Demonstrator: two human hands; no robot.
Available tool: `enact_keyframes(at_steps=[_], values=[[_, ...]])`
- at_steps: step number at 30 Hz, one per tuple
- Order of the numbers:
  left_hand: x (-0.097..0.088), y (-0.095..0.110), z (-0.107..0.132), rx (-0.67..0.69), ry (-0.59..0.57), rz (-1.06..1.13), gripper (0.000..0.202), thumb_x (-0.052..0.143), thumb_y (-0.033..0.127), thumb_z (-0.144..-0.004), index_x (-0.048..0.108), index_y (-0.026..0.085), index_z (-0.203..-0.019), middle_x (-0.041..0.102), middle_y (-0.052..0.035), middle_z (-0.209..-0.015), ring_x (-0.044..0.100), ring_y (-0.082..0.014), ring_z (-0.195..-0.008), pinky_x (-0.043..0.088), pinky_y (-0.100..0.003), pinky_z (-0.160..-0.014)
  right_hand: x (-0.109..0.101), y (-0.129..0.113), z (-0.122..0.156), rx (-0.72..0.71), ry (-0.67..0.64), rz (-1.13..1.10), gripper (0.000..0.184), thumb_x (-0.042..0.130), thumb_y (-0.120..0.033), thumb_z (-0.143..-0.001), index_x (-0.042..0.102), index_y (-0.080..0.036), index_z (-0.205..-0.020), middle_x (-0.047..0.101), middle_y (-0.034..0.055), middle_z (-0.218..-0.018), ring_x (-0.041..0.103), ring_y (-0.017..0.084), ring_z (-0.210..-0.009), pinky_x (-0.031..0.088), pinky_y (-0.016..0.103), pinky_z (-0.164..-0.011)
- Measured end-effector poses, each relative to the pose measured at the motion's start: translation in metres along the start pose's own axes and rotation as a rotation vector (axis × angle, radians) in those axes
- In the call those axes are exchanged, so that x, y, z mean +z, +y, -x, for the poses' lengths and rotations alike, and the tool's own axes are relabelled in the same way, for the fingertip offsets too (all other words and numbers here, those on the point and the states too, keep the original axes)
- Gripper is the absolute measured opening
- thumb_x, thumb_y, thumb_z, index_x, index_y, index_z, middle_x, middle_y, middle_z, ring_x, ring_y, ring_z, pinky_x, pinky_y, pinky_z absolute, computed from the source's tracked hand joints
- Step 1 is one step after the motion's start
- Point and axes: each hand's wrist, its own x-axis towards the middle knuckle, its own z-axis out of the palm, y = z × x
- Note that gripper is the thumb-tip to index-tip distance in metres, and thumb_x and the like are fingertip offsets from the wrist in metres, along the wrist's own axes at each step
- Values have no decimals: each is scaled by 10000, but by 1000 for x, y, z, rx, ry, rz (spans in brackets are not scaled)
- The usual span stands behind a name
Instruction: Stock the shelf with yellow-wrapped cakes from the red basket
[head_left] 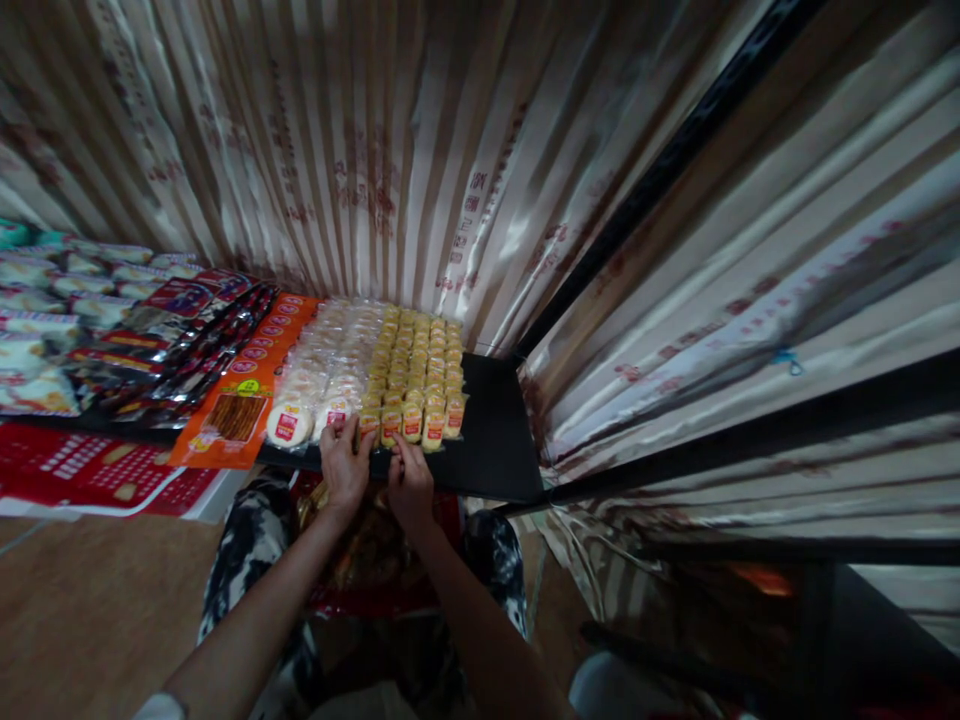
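Rows of small yellow wrapped snacks (420, 365) lie on a black shelf (491, 440), with rows of round white wrapped cakes (330, 365) just left of them. My left hand (345, 465) rests at the shelf's front edge, its fingers curled against the front packets where the white and yellow rows meet. My right hand (409, 480) sits beside it, fingers bent and pinching at the front yellow packet (391, 425). What exactly each hand grips is hard to make out.
Orange packets (247, 395) and dark red-black packets (187, 330) lie further left, with pale packets (45, 320) beyond. A red printed sheet (90, 470) hangs at the shelf front. Striped shiny curtain (375, 150) surrounds the shelf. Wooden floor (90, 600) lies below left.
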Motion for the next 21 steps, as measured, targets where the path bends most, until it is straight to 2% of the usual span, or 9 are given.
enact_keyframes(at_steps=[2,5,8,12,17,21], values=[[1,-1,1,-19,-24,32,446,538,397,-828,577,161,-1205,543,-90,-1001,550,-245,-1000,459,-398,-939,0,0,0,3,-1,7,423,322,-195,-897,556,-133,-1244,647,108,-989,606,175,-914,479,292,-864],[0,-1,5,17,-15,77,475,516,390,-848,503,151,-1259,564,-99,-1030,554,-238,-1011,454,-396,-944,0,0,0,9,-4,15,419,322,-197,-896,559,-140,-1238,646,106,-986,603,177,-918,478,296,-865],[-2,-1,9,103,45,74,407,486,368,-871,503,137,-1205,577,-115,-1061,548,-235,-1034,442,-394,-957,0,-1,-1,16,-2,12,417,321,-199,-897,561,-130,-1230,646,106,-977,601,180,-917,476,297,-866],[-2,-3,9,186,32,50,312,465,339,-884,540,143,-1114,586,-118,-1057,539,-236,-1058,444,-384,-954,0,-4,-1,36,1,8,420,319,-193,-893,561,-139,-1233,648,99,-970,599,182,-911,467,297,-865],[-1,-2,6,148,-1,10,316,464,330,-881,549,160,-1132,586,-113,-1087,528,-243,-1094,432,-383,-976,0,-5,-3,86,-14,-3,436,341,-161,-859,556,-166,-1239,647,80,-970,599,175,-903,471,281,-854],[-2,-1,8,124,-11,-3,372,458,337,-882,534,151,-1195,580,-124,-1134,514,-248,-1134,408,-385,-1005,-3,-4,-3,47,-26,-48,433,352,-168,-854,559,-151,-1234,654,84,-968,608,165,-892,485,265,-838]])
